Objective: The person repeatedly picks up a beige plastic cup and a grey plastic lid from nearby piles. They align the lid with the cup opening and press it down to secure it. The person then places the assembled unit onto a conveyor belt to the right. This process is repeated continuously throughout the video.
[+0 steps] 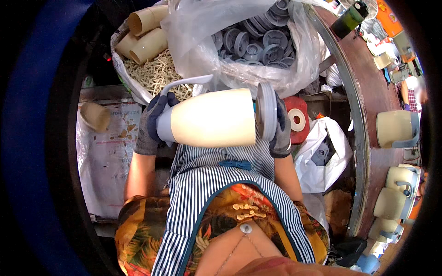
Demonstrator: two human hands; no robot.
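Note:
A cream jug (pixel 214 118) with a grey-blue collar and handle lies sideways before my apron. My left hand (pixel 148 125), in a dark grey and navy glove, is closed around the collar end at the left, beneath the raised handle (pixel 186 82). In the same kind of glove, my right hand (pixel 281 130) grips a round grey base (pixel 266 112) by its outer side. The base stands on edge at the jug's wide right end. A narrow gap shows between them at the top; whether they touch lower down I cannot tell.
Beyond my hands, a clear plastic bag holds several round grey parts (pixel 274 41). To its left, a sack holds cream tubes (pixel 152 46) and small cream pieces (pixel 156 73). A white bag (pixel 317 172) sits at right. Jugs (pixel 391 202) line the brown bench (pixel 370 172); another person (pixel 411 94) is beyond.

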